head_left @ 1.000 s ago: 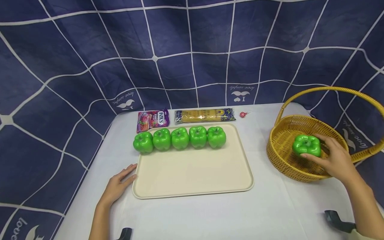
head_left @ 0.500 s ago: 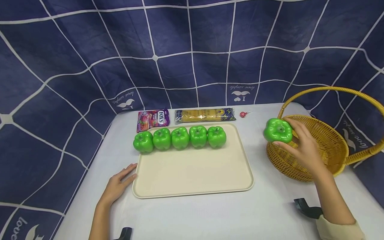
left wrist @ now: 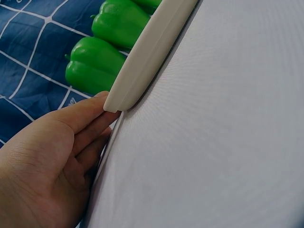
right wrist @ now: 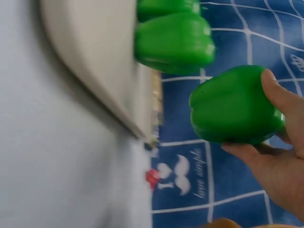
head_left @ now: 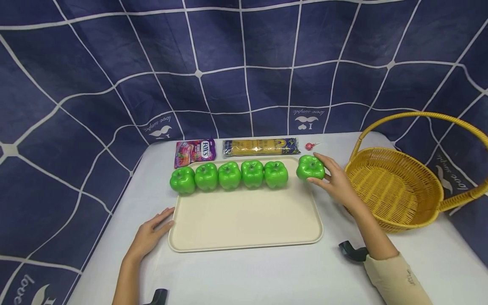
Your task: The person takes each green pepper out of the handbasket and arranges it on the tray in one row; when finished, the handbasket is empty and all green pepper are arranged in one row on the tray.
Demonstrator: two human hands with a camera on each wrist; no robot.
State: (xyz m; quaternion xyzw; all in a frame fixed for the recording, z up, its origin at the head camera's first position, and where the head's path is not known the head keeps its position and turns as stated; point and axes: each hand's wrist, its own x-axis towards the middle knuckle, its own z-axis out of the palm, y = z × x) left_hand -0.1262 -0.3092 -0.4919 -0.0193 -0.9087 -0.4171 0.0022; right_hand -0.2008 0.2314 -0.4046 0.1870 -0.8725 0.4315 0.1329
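Observation:
My right hand [head_left: 337, 182] grips a green bell pepper [head_left: 310, 167] between thumb and fingers, over the right back corner of the cream tray [head_left: 248, 220]. In the right wrist view this bell pepper [right wrist: 237, 105] shows clear of the tray, thumb on one side and fingers on the other. Several more green bell peppers [head_left: 229, 175] stand in a row along the tray's back edge, the leftmost overlapping its left rim. My left hand [head_left: 148, 235] lies at the tray's left rim with fingers extended; its fingertips [left wrist: 102, 95] are right at the tray's edge in the left wrist view.
A yellow wicker basket [head_left: 431, 212] with a tall arched handle stands at the right. Behind the tray lie a purple Fox's candy bag [head_left: 195, 152], a yellow pasta packet [head_left: 261, 146] and a red lollipop [head_left: 309, 146]. A blue checked cloth [head_left: 267, 46] hangs behind the table.
My right hand has lifted the bell pepper out of the basket and carried it left to the tray's back right corner. The left hand has stayed at the tray's left rim.

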